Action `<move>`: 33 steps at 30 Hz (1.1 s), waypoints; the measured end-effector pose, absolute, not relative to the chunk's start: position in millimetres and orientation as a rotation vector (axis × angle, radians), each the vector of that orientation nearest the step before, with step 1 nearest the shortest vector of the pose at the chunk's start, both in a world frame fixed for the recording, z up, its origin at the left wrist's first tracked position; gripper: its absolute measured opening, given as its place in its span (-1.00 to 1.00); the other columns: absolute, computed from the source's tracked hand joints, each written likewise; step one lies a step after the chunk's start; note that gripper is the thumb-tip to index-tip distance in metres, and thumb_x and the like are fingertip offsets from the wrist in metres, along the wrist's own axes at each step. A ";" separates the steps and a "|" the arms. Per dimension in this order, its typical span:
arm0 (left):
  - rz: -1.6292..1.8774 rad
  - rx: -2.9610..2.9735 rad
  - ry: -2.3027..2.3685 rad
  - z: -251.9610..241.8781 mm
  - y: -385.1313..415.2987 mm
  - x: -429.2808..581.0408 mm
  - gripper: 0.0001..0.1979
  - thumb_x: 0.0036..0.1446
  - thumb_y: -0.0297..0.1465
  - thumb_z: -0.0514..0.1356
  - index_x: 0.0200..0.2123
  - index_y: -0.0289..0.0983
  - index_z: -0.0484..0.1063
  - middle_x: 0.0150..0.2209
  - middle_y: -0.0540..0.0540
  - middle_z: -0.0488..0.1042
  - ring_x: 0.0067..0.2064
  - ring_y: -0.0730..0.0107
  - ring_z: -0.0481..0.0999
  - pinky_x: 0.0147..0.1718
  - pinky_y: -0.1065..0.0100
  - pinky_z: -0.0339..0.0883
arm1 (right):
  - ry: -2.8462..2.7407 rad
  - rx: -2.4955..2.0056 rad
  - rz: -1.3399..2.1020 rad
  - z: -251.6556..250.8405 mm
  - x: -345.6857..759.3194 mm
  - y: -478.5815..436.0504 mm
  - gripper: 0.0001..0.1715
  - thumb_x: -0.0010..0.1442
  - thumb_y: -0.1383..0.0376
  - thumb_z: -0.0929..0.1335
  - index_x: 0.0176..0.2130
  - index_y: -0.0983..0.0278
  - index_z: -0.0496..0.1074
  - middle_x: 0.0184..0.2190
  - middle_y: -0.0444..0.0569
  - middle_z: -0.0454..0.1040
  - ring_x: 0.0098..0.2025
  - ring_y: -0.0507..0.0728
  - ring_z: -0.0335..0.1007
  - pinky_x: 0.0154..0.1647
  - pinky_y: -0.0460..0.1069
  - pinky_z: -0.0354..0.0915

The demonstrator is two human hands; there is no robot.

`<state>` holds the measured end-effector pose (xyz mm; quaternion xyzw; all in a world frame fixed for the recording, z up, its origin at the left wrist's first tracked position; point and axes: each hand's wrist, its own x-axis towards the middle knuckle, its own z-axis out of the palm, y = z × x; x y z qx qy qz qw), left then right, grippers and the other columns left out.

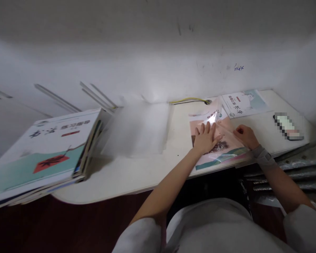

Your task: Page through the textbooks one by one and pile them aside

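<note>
A pink and green printed book lies near the table's front edge, with a shiny clear plastic cover over it. Pressed flat on the book is my left hand, its fingers spread. My right hand is curled at the right side of the book, thumb and fingers closed on the edge of the plastic cover. Part of that edge is hidden by the fingers.
Left on the table stands a stack of books. Frosted plastic sheets lie beside it. Behind my right hand are another book and a blurred-out phone. A yellow cable runs along the wall.
</note>
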<state>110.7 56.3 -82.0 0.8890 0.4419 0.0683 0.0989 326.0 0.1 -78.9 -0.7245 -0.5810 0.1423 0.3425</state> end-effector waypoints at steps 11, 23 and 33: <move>0.260 2.703 0.913 -57.1 66.2 157.5 -0.23 0.23 0.07 -0.22 0.36 -0.25 -0.24 0.39 -0.25 -0.26 0.38 -0.04 -0.28 0.24 -0.18 -0.25 | -1.356 -1.486 0.736 -83.7 343.8 79.8 -0.52 -0.13 0.21 0.39 -0.15 0.28 0.36 -0.42 -0.08 0.45 -0.35 0.13 0.39 -0.29 0.04 0.33; 0.279 2.785 0.841 -84.8 71.4 160.3 -0.14 0.20 0.10 -0.16 0.36 -0.35 -0.29 0.38 -0.32 -0.20 0.37 0.00 -0.17 0.24 -0.12 -0.17 | -1.199 -1.460 0.877 -89.2 351.0 95.3 -0.42 -0.06 0.15 0.39 -0.03 0.21 0.26 -0.58 -0.26 0.28 -0.60 0.03 0.18 -0.54 -0.04 0.21; 0.094 2.609 1.525 -56.8 172.1 111.2 -0.41 0.22 -0.12 0.01 0.23 -0.28 0.09 0.20 -0.32 0.24 0.20 -0.01 0.24 0.10 -0.01 0.13 | -1.758 -1.979 0.136 -91.5 355.0 82.6 -0.44 0.10 0.42 0.20 0.11 0.36 0.28 -0.24 0.13 0.51 -0.24 0.20 0.40 -0.21 0.03 0.25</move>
